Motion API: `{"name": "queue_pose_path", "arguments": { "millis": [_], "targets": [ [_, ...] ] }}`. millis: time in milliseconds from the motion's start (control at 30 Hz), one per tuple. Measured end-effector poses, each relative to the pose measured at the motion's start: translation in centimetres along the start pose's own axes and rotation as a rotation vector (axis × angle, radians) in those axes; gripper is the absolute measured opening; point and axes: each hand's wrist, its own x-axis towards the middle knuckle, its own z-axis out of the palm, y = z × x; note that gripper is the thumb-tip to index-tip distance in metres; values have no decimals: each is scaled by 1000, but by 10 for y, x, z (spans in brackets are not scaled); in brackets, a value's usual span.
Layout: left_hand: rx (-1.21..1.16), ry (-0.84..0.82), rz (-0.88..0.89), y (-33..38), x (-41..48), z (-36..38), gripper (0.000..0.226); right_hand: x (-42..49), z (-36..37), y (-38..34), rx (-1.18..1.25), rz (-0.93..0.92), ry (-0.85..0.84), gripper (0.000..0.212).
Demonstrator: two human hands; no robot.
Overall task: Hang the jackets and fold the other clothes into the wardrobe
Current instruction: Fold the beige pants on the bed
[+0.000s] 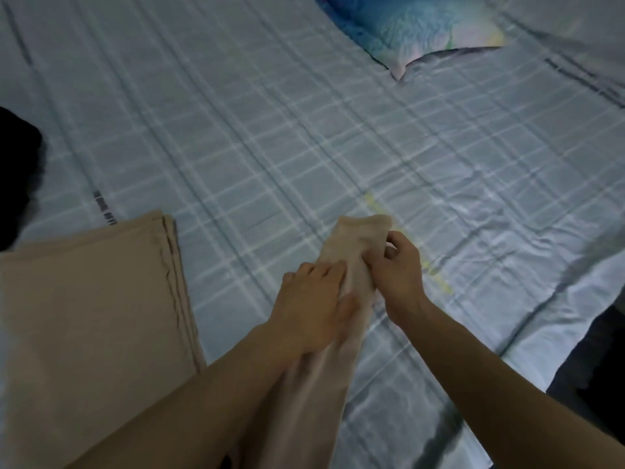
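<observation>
A long, narrow strip of beige cloth (358,242) lies lengthwise on the bed, running from the lower middle of the view up to the centre. My left hand (309,308) rests flat on its left side with fingers spread. My right hand (397,272) pinches the cloth's right edge near its far end. To the left lies a larger folded beige garment (91,306) with stacked edges showing along its right side. No wardrobe is in view.
The bed is covered by a pale blue checked sheet (270,130). A blue patterned pillow (419,25) lies at the top right. A black garment (17,170) sits at the left edge. Dark floor (598,350) shows beyond the bed's right edge.
</observation>
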Motion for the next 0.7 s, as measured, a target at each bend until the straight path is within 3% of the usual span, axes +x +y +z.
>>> {"name": "queue_pose_path", "arguments": {
  "millis": [67, 167, 233, 433, 533, 700],
  "targets": [
    [-302, 99, -86, 9, 5, -10, 40, -9, 1, -10, 0, -84, -82, 15],
    [-885, 120, -220, 21, 8, -39, 59, -24, 8, -31, -37, -276, -157, 20],
    [-1078, 158, -242, 22, 2, -58, 65, -37, 16, -46, -74, -424, -196, 21],
    [-1201, 400, -299, 4, -39, -114, 27, -86, 53, -83, -135, -669, -341, 26],
    [-1255, 482, -341, -17, -70, -145, 19, -115, 80, -101, -193, -828, -430, 24],
    [-1305, 674, -428, -81, -121, -194, 11, -162, 146, -125, -286, -1029, -522, 41]
  ]
}}
